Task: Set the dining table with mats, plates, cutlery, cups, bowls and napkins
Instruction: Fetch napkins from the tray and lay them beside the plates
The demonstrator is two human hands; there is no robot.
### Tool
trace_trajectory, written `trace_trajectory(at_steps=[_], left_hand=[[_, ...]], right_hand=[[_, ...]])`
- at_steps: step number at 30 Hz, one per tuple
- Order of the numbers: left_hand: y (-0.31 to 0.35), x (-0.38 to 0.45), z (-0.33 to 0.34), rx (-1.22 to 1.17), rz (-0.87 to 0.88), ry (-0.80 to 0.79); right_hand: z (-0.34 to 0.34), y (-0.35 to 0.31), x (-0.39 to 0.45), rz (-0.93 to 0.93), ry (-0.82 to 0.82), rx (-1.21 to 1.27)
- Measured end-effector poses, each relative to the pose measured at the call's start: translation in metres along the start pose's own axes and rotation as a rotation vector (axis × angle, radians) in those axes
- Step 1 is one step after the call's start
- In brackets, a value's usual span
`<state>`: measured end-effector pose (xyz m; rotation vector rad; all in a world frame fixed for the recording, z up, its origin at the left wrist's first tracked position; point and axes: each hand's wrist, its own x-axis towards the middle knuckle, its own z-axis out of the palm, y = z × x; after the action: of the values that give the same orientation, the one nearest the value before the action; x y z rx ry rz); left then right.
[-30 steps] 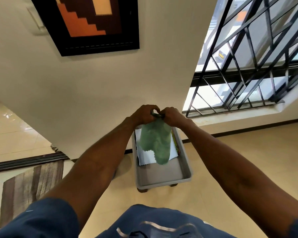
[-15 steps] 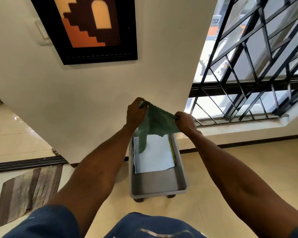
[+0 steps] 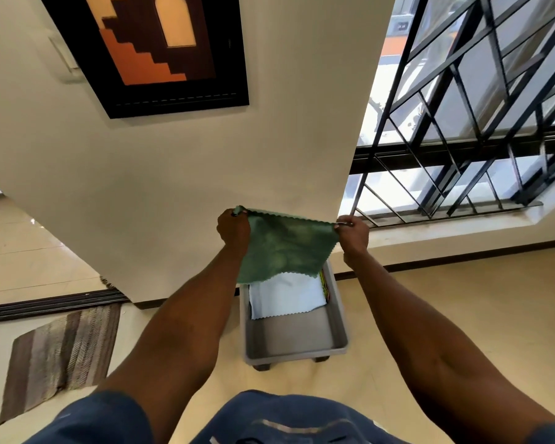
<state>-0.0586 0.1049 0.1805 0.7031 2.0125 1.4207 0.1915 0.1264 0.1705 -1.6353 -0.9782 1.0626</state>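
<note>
**Green napkin stretched flat over the tray**

I'm looking down past a cream wall (image 3: pixel 180 174) with a framed orange-and-brown picture (image 3: pixel 154 49) hanging on it, and a black window grille (image 3: pixel 481 123) off to my right. Beige floor (image 3: pixel 462 302) below, a striped brown mat (image 3: pixel 61 354) lying on it to my left. Right in front of me sits a grey plastic tray (image 3: pixel 293 339) on short feet, with a white cloth (image 3: pixel 285 298) in its far half and something with coloured stripes (image 3: pixel 323 283) tucked along its right wall; I can't tell what that is. Above the tray, held up in the air, there's the green napkin (image 3: pixel 285 248) with its zigzag edge, pulled taut along the top and hanging down over the far end of the tray. My left hand (image 3: pixel 234 230) pinches the top left corner, fingers curled tight round the cloth. My right hand (image 3: pixel 353 237) pinches the top right corner the same way, fingers closed on it
</note>
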Motion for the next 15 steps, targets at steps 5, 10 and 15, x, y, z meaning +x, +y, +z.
trace_trajectory(at_steps=[5,10,15], left_hand=[[-0.033,-0.014,0.001,0.084,-0.097,-0.057],[-0.062,-0.048,0.012,0.216,-0.182,-0.175],[-0.084,-0.092,0.020,0.237,-0.093,-0.344]], right_hand=[[0.011,0.034,-0.014,0.309,0.094,0.145],[0.021,0.064,-0.051,0.411,0.079,0.137],[0.030,0.083,-0.080,0.307,-0.043,0.081]])
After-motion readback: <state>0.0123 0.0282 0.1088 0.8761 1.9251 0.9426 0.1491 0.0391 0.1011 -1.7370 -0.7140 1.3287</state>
